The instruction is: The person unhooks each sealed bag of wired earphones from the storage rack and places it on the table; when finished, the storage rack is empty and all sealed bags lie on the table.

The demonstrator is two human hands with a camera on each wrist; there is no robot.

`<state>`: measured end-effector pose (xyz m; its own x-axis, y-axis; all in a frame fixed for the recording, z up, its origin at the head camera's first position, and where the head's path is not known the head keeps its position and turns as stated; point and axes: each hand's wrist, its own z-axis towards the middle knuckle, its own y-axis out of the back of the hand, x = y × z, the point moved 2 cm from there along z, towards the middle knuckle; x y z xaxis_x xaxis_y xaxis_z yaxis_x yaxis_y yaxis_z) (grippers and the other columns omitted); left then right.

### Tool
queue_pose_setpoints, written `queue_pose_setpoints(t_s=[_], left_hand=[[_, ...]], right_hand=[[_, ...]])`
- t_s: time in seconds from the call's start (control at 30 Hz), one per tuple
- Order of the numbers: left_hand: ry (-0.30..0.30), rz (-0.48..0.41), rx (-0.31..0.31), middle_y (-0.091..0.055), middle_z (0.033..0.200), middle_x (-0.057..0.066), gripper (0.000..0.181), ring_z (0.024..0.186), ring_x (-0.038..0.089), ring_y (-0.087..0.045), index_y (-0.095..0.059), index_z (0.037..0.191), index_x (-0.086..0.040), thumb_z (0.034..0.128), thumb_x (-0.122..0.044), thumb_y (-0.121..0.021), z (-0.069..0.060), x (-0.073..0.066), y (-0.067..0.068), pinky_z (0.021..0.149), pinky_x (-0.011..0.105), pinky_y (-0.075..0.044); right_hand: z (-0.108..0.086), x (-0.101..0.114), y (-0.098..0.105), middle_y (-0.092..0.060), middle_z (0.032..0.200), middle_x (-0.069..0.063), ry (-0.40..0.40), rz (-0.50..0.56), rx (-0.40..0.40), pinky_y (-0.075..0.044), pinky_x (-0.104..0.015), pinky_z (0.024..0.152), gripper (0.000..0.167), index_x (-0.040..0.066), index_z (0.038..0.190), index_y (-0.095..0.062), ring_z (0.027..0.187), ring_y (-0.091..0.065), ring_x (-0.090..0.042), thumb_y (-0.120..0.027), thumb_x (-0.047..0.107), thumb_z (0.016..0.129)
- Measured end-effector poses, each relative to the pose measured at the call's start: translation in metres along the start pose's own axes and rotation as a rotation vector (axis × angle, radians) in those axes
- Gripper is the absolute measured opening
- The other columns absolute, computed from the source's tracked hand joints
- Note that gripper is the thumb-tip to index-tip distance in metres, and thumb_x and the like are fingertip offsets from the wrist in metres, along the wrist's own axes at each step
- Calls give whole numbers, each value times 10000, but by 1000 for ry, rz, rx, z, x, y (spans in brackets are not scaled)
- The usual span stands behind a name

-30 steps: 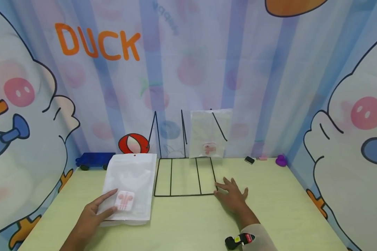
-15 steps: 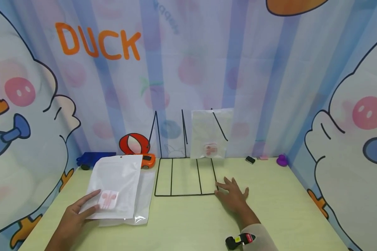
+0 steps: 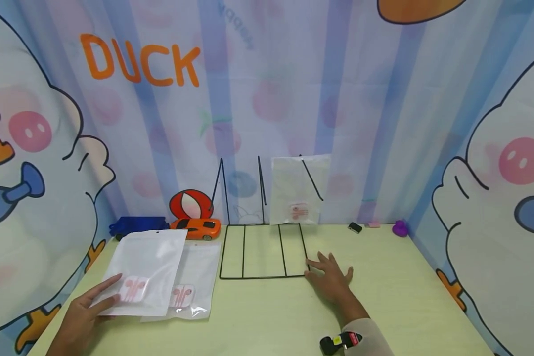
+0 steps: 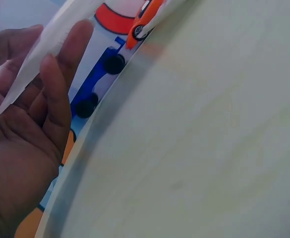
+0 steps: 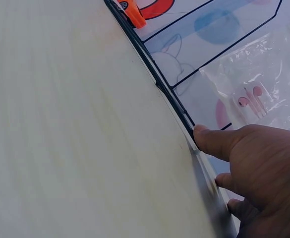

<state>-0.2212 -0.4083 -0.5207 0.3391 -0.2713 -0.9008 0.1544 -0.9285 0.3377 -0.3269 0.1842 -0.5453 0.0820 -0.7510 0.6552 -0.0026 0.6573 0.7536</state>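
My left hand (image 3: 82, 309) pinches the lower left edge of a white zip pouch (image 3: 149, 262), which shows pink earphones near its bottom. In the left wrist view, the pouch's edge (image 4: 40, 54) lies between thumb and fingers. A second earphone pouch (image 3: 200, 277) lies on the table, partly covered by the held one. The black wire display rack (image 3: 262, 278) stands in the middle; a third pouch (image 3: 293, 183) hangs from its right hook. My right hand (image 3: 331, 282) touches the rack base's right side with a fingertip, its fingers loosely extended.
Behind the pouches stand an orange toy car (image 3: 202, 228) and a blue toy vehicle (image 3: 140, 225). A small black object (image 3: 355, 227), a pink piece (image 3: 373, 224) and a purple toy duck (image 3: 400, 228) sit at the back right. A printed curtain (image 3: 169, 123) closes off the back.
My left hand has drawn the upper pouch leftward and slightly toward me, uncovering the pouch beneath and the orange car. The right hand has stayed at the rack.
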Motion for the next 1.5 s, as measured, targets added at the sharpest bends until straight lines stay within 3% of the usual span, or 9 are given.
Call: queue_pose_setpoints(t_s=[0.27,0.3,0.33,0.43,0.53,0.67,0.93,1.17,1.5], left_hand=[[40,30,-78,-55,1844,138,798,1512,400,-298,-302,1703,-152,1059,-342,-733,-3,7,14,835,138,-598],[48,39,-86,-64,1843,142,807,1505,400,-310,-306,1702,-148,1052,-345,-742,-2,9,15,848,150,-602],[51,36,-86,-57,1840,149,825,1552,418,-290,-311,1700,-142,1041,-357,-757,-2,9,16,982,202,-601],[31,30,-40,-34,1838,158,851,1683,451,-121,-292,1698,-120,1038,-388,-757,1,10,19,1323,468,-384],[17,55,4,-29,1830,181,839,1700,488,32,-288,1687,-93,1049,-407,-733,4,10,20,1343,723,-70],[35,116,5,-36,1822,193,848,1685,529,14,-301,1686,-104,1046,-478,-713,7,10,22,1310,781,-63],[88,150,-25,0,1818,208,917,1665,568,7,-298,1692,-130,1012,-575,-722,10,16,24,1279,825,-65],[106,112,-36,-60,1810,245,922,1662,573,21,-331,1674,-89,1000,-565,-741,16,19,29,1278,824,-45],[156,90,-11,-9,1811,247,932,1653,581,33,-322,1680,-93,990,-540,-761,22,25,35,1267,832,-6]], right_hand=[[0,0,-2,-411,1749,-160,-4,0,5,126,-864,1224,430,233,1453,-722,1696,-168,-461,-704,376,1047],[0,-1,-3,-409,1750,-157,-5,-1,7,128,-863,1224,432,236,1455,-720,1697,-165,-458,-702,378,1048],[0,-1,-3,-407,1752,-154,-7,-1,9,129,-862,1226,433,237,1457,-718,1698,-164,-456,-702,379,1048],[1,-2,-4,-416,1747,-157,-4,2,-1,122,-868,1221,430,236,1450,-723,1694,-175,-463,-706,377,1045],[2,-3,-3,-419,1744,-158,-2,-1,-6,115,-873,1220,430,235,1451,-723,1692,-180,-465,-707,377,1045],[3,-3,-2,-416,1747,-154,-2,-6,-3,114,-874,1219,436,241,1457,-719,1694,-174,-462,-705,387,1046],[4,-3,-2,-414,1749,-151,-1,-6,-6,123,-868,1221,436,244,1455,-719,1695,-169,-464,-707,393,1045],[3,-3,-2,-421,1744,-155,-1,-8,-14,114,-870,1222,436,242,1453,-721,1692,-179,-467,-704,393,1046],[0,2,-1,-429,1733,-181,11,-13,-13,96,-880,1219,437,218,1454,-720,1682,-195,-487,-709,366,1044]])
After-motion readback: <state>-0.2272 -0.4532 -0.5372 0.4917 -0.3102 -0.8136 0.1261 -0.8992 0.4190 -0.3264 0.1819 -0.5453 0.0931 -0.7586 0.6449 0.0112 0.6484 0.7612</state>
